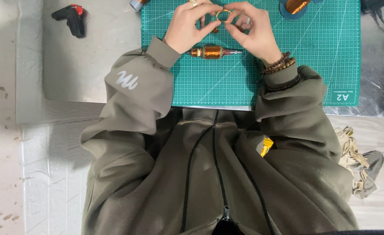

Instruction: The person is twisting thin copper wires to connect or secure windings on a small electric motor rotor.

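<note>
Both my hands meet above a green cutting mat (313,56) and pinch a small copper wire ring (223,15) between their fingertips. My left hand (187,26) grips the ring's left side, my right hand (252,32) its right side. A bead bracelet circles my right wrist. Just below the hands a small motor rotor (212,52) with copper windings and a steel shaft lies flat on the mat.
A black and red handheld tool (72,18) rests on the grey tabletop (87,65) at the far left. A copper wire spool (297,6) on a blue disc sits at the mat's top edge. Crumpled rags (359,161) lie on the floor at right.
</note>
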